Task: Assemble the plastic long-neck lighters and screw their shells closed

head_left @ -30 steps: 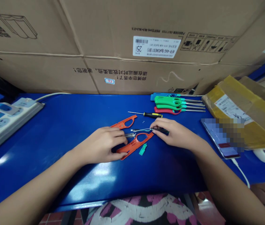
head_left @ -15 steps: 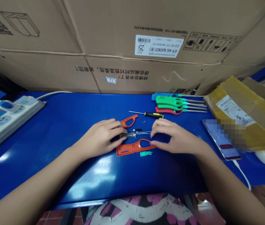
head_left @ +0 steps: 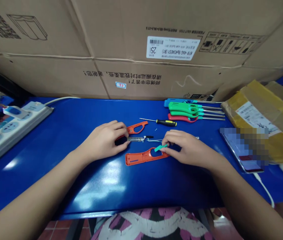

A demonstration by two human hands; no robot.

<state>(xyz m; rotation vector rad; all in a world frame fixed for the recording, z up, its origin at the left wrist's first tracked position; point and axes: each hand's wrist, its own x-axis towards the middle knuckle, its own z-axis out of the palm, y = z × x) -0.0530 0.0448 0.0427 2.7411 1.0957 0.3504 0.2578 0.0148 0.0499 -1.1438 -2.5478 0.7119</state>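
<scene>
Two orange plastic shell halves lie on the blue table (head_left: 56, 133): one (head_left: 142, 157) in front of my hands, the other (head_left: 137, 127) behind my left hand. My left hand (head_left: 105, 140) is closed on the end of a small metal inner part (head_left: 136, 139) with thin wires that run to the right. My right hand (head_left: 190, 148) pinches a small teal plastic piece (head_left: 160, 148) just above the near orange shell.
A black-and-yellow screwdriver (head_left: 162, 122) lies behind my hands. Several assembled blue, green and red lighters (head_left: 188, 111) lie at the back right. A power strip (head_left: 8, 126) is at the left, a phone (head_left: 243, 148) and yellow parcel (head_left: 263, 116) at the right. Cardboard boxes (head_left: 131, 50) wall off the back.
My right hand has picked the teal piece up from the table. The near orange shell turned flat and now lies free. My left hand shifted up, still holding the metal part.
</scene>
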